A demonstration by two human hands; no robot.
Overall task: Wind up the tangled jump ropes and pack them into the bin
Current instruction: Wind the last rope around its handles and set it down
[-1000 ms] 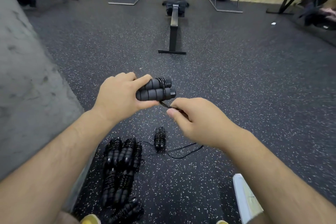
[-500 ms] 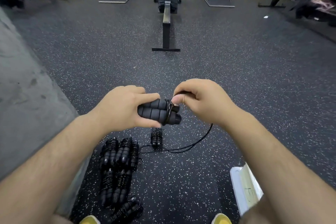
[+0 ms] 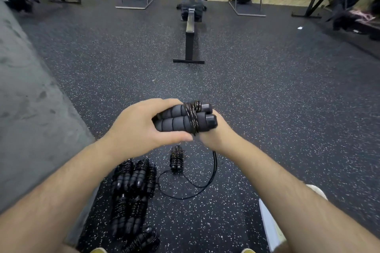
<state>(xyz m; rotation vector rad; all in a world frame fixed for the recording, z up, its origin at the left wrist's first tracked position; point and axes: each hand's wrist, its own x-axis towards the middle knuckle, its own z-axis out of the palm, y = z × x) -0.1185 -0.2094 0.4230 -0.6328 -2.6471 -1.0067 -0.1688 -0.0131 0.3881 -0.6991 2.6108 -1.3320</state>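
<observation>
From the head view, the left hand [image 3: 141, 129] grips a pair of black foam handles [image 3: 176, 122] held side by side, fingers curled over the top and the thumb pressed along the near side. A few turns of thin black cord [image 3: 193, 118] are wound round both handles close to their right ends. The right hand [image 3: 219, 138] sits just under and behind those ends, touching them; its fingers are hidden by the handles, so I cannot tell whether they pinch the cord or lie loose. From beneath that hand the loose cord [image 3: 207, 184] hangs to the floor [image 3: 267, 98] and curves in an open loop leftward. Near the loop's far side lies one wound rope [image 3: 176, 159] on its own, apart from the rest. To its left, near the body, a pile of wound ropes [image 3: 131, 189] lies in rows against the foot of a grey ledge [image 3: 30, 119] that runs along the left side. At the near right a white edge [image 3: 269, 222] shows past the right forearm — too little of it to say what it is. Far off, a rower [image 3: 190, 26] stands on the speckled floor, with more machines along the far wall, blurred at both corners.
</observation>
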